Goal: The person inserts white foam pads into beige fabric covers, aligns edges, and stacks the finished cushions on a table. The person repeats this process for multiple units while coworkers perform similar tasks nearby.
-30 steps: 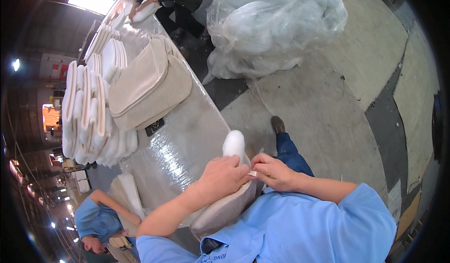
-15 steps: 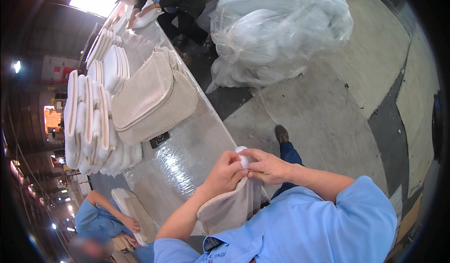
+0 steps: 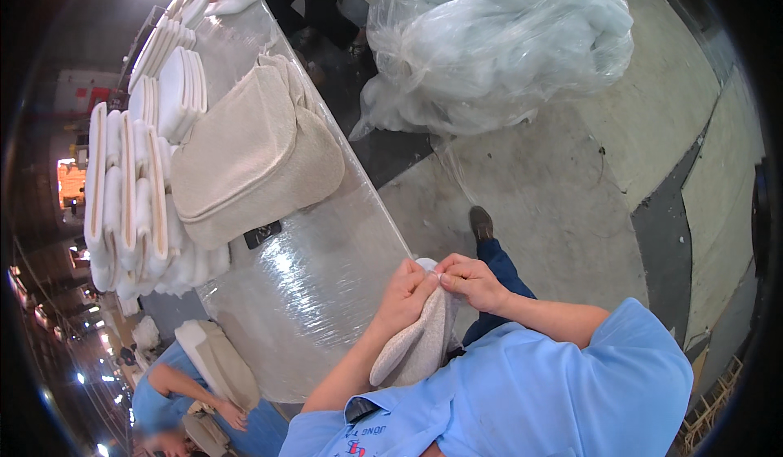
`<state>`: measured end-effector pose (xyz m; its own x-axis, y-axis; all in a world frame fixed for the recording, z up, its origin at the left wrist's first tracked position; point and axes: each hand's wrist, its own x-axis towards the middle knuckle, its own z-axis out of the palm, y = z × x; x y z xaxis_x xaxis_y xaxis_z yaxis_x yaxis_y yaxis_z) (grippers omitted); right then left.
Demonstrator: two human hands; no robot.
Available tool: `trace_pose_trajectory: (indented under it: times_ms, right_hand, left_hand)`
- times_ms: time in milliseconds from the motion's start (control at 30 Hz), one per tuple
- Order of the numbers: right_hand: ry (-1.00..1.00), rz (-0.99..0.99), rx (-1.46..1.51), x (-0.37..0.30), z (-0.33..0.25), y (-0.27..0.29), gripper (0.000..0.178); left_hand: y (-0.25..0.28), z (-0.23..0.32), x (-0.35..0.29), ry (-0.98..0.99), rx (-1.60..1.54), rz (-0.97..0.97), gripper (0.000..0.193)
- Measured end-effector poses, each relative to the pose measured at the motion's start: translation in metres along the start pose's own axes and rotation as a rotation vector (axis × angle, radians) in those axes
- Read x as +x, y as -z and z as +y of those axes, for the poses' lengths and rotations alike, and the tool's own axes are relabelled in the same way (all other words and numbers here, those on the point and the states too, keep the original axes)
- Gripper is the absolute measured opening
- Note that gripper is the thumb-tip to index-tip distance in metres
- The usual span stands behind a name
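Both my hands meet at the table's right edge, close to my body. My left hand [image 3: 405, 295] is closed, pinching the top of a beige fabric cushion cover [image 3: 414, 351]. Beside it, my right hand [image 3: 475, 284] is closed on the same cover's edge, thumb and fingertips pressed together. White padding [image 3: 426, 264] shows just beyond my fingertips. The cover hangs down against my blue shirt, and its lower part is partly hidden by my left forearm.
Beige covers [image 3: 245, 151] lie stacked on the film-wrapped table [image 3: 326, 245], a small black object [image 3: 263, 234] beside them. Folded white padding [image 3: 130, 188] is piled along the left. A bagged bundle of white filling [image 3: 497, 49] stands on the floor. Co-workers are at the lower left and far end.
My hands have drawn closer together at the cover's edge, and less white padding shows. The cover hangs more narrowly. The lower-left co-worker's pale cushion has shifted left and up.
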<state>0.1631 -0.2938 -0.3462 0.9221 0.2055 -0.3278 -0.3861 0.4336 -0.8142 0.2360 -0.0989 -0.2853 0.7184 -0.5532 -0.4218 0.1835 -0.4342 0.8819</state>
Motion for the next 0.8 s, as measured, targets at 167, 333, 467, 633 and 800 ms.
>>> trace_pose_trajectory:
  times_ms: [167,333,467,633,800]
  right_hand:
    - [-0.091,-0.046,0.049,0.015,0.001,0.001,0.025]
    - [-0.192,-0.036,0.181,0.028,0.009,-0.002,0.022]
    - [-0.206,0.008,0.293,0.032,0.021,-0.009,0.018]
    - [-0.166,-0.048,0.222,0.034,0.040,0.002,0.015]
    - [-0.293,0.013,0.284,0.038,0.049,0.006,0.019]
  left_hand:
    - [0.015,-0.013,0.009,0.038,-0.197,-0.083,0.032]
    - [0.025,-0.025,0.020,0.256,-0.405,-0.072,0.035]
    - [0.027,-0.032,0.021,0.310,-0.435,-0.039,0.034]
    - [0.027,-0.037,0.024,0.476,-0.343,-0.013,0.036]
    - [0.027,-0.050,0.038,0.451,-0.289,-0.093,0.035]
